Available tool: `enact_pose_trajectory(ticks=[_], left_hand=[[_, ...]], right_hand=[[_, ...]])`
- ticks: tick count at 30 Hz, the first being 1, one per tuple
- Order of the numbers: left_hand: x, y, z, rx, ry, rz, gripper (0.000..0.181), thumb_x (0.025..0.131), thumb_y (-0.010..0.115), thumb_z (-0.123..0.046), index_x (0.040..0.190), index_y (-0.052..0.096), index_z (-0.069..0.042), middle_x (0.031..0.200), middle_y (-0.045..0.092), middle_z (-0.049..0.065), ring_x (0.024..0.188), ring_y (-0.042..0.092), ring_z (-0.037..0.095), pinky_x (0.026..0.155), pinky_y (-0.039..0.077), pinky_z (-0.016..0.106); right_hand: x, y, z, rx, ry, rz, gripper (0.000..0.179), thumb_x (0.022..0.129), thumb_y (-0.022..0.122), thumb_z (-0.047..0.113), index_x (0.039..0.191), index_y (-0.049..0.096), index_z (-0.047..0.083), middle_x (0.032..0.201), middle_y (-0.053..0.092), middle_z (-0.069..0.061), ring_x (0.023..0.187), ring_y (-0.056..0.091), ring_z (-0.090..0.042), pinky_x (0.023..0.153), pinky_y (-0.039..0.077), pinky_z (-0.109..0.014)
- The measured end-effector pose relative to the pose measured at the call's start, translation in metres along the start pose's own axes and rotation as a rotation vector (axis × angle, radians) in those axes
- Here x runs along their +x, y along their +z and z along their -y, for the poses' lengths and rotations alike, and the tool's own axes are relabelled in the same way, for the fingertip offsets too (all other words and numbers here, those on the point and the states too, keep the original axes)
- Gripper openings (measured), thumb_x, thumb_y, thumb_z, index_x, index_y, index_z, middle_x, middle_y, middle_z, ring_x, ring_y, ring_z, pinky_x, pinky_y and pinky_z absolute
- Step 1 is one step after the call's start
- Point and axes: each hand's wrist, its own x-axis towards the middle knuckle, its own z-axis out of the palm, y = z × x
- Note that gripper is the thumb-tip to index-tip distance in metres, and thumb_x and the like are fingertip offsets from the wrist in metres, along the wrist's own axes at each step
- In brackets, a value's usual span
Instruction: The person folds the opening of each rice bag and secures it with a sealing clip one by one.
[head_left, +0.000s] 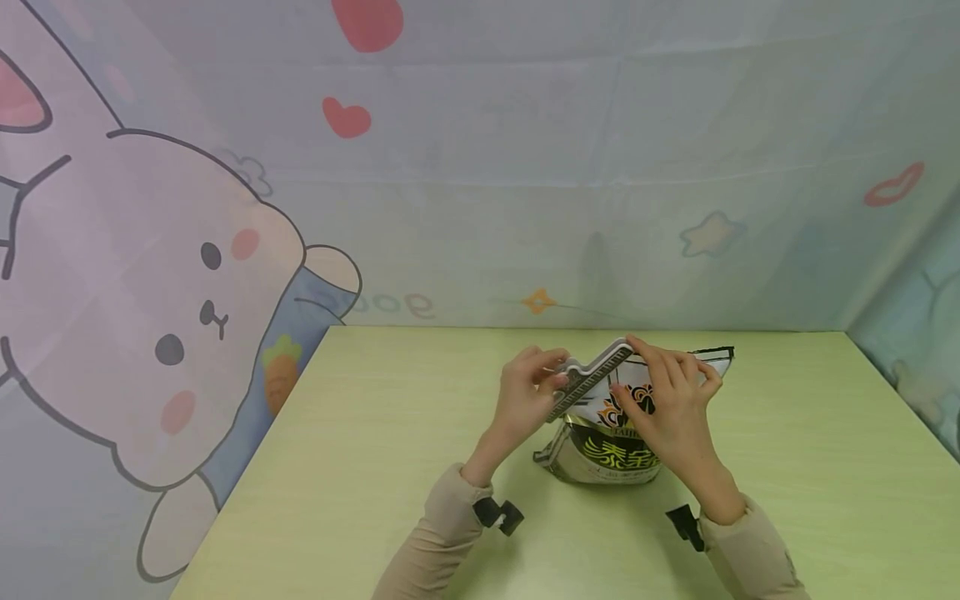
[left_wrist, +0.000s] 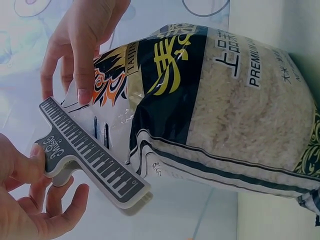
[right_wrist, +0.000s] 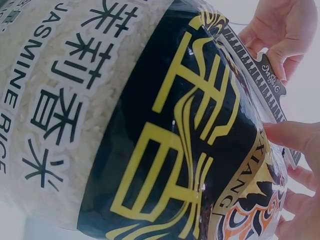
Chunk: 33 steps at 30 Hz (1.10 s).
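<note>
A plastic bag of jasmine rice [head_left: 611, 458] with a black and gold label stands on the table, its upper part folded over. My left hand [head_left: 521, 392] pinches the tabs of a long bag clip [left_wrist: 95, 155] marked like a piano keyboard. The clip slants across the upper edge of the bag. My right hand [head_left: 678, 408] grips the bag's upper part, thumb on the front, fingertips right by the clip's upper end. Seen from the right wrist, the printed front of the bag [right_wrist: 150, 125] fills most of the view, and the clip [right_wrist: 257, 75] lies behind it.
The pale yellow-green table [head_left: 375, 467] ends at a cloth backdrop [head_left: 480, 208] printed with a rabbit and hearts. A free corner of the bag top sticks out to the right of my right hand. Black wrist mounts [head_left: 498, 515] sit at both cuffs.
</note>
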Motion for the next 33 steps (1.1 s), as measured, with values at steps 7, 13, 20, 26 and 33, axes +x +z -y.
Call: enact_pose_trajectory(ticks=[7,13,20,26,33], left_hand=[[0.001,0.0,-0.002,-0.015,-0.016,0.006,0.023,0.075,0.06,0.013,0.097,0.065,0.006,0.075,0.054,0.016,0.07,0.066,0.028,0.064,0.048,0.011],[0.002,0.001,-0.002,-0.024,-0.016,0.001,0.023,0.075,0.061,0.012,0.096,0.065,0.006,0.075,0.054,0.017,0.07,0.066,0.028,0.063,0.047,0.011],[0.002,0.001,-0.003,-0.02,-0.012,0.001,0.023,0.075,0.059,0.014,0.096,0.065,0.006,0.075,0.054,0.017,0.07,0.066,0.028,0.063,0.047,0.011],[0.002,-0.003,-0.016,-0.031,-0.023,0.004,0.02,0.075,0.06,0.012,0.095,0.064,0.009,0.074,0.054,0.019,0.071,0.065,0.031,0.064,0.052,0.02],[0.0,0.0,-0.011,-0.047,-0.034,0.002,0.021,0.076,0.06,0.01,0.097,0.063,0.01,0.076,0.054,0.021,0.074,0.065,0.033,0.07,0.054,0.03]], right_hand=[[0.0,0.0,-0.001,0.0,0.004,0.001,0.058,0.088,0.042,0.05,0.125,0.047,0.006,0.101,0.057,-0.02,0.091,0.041,-0.035,0.08,0.015,-0.06],[0.001,0.0,-0.001,0.008,0.002,-0.008,0.059,0.088,0.043,0.051,0.126,0.046,0.005,0.098,0.056,-0.02,0.09,0.04,-0.035,0.08,0.013,-0.058],[0.001,0.0,-0.001,0.007,0.006,-0.003,0.06,0.088,0.042,0.051,0.126,0.045,0.005,0.096,0.057,-0.02,0.091,0.04,-0.036,0.08,0.014,-0.059],[-0.001,0.0,-0.001,0.01,0.013,0.007,0.06,0.088,0.042,0.051,0.128,0.044,0.006,0.096,0.057,-0.021,0.091,0.04,-0.036,0.081,0.014,-0.06],[-0.001,-0.001,0.0,0.01,0.018,0.014,0.06,0.089,0.042,0.05,0.128,0.043,0.004,0.092,0.056,-0.02,0.091,0.04,-0.035,0.082,0.015,-0.059]])
